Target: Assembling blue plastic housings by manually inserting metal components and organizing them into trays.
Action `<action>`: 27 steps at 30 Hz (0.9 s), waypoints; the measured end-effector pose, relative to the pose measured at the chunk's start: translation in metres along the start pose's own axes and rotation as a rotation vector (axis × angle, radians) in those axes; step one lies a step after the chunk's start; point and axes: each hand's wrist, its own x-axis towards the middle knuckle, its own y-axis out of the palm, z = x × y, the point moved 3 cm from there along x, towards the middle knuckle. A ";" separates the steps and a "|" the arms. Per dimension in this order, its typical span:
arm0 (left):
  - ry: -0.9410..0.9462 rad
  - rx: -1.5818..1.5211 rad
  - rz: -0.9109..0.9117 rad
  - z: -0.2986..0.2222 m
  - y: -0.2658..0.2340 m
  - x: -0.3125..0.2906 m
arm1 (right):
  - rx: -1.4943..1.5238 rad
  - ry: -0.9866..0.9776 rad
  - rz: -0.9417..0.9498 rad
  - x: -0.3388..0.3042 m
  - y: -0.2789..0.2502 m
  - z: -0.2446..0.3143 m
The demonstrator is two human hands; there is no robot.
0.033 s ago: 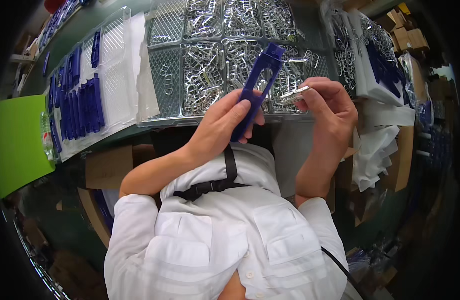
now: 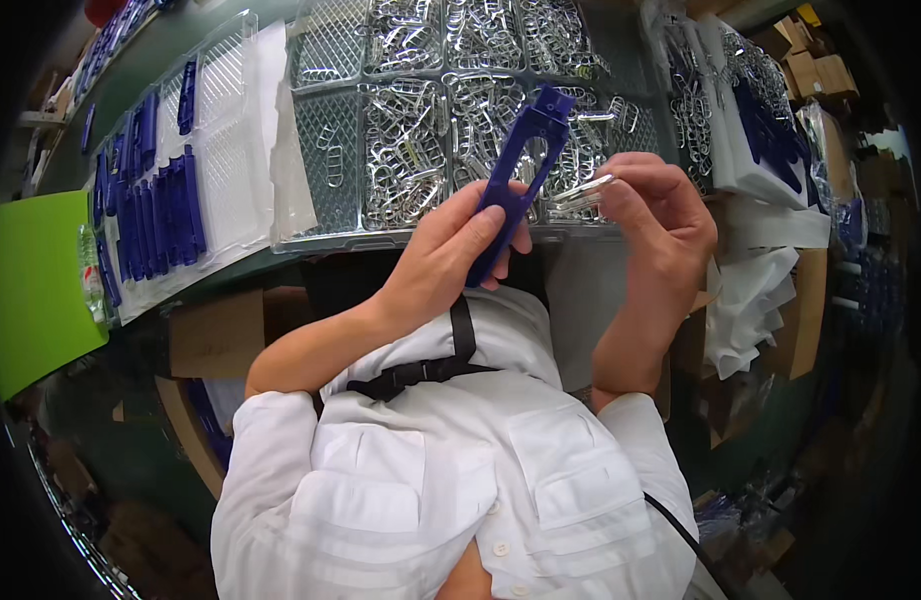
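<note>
My left hand (image 2: 453, 238) is closed round the lower part of a long dark blue plastic piece (image 2: 510, 197) with an open slot along its upper half. The piece tilts up and to the right, thumb across its face. To its right, my right hand (image 2: 663, 208) pinches a small shiny metal loop clip (image 2: 584, 192) between thumb and fingers, its free end pointing at the blue piece. A short gap separates the two. Behind both hands, a clear compartment tray (image 2: 381, 241) carries many similar metal clips (image 2: 406, 150).
Blue plastic pieces (image 2: 161, 215) lie in a clear tray on the left, beside a bright green sheet (image 2: 41, 290) and a plastic bottle (image 2: 89, 262). Bagged metal clips (image 2: 693, 120) and a white foam box (image 2: 726, 150) stand on the right. Cardboard boxes (image 2: 216, 330) sit below the bench.
The blue piece and my left hand have shifted very slightly right. The metal clip has turned a little in my right fingers, and more of its length shows.
</note>
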 end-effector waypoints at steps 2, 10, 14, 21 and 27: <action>0.059 -0.030 0.002 0.007 0.002 -0.005 | -0.325 -0.243 0.092 -0.005 0.010 0.003; 0.124 0.091 -0.079 0.005 -0.013 -0.028 | -0.691 -0.435 0.183 -0.005 0.051 0.007; 0.173 0.171 -0.145 -0.003 -0.022 -0.038 | -0.720 -0.467 0.218 -0.007 0.067 0.009; 0.178 0.350 -0.194 -0.011 -0.032 -0.051 | -0.663 -0.486 0.233 -0.012 0.080 0.008; 0.244 0.448 -0.211 0.000 -0.036 -0.053 | -0.769 -0.486 0.236 -0.007 0.081 0.001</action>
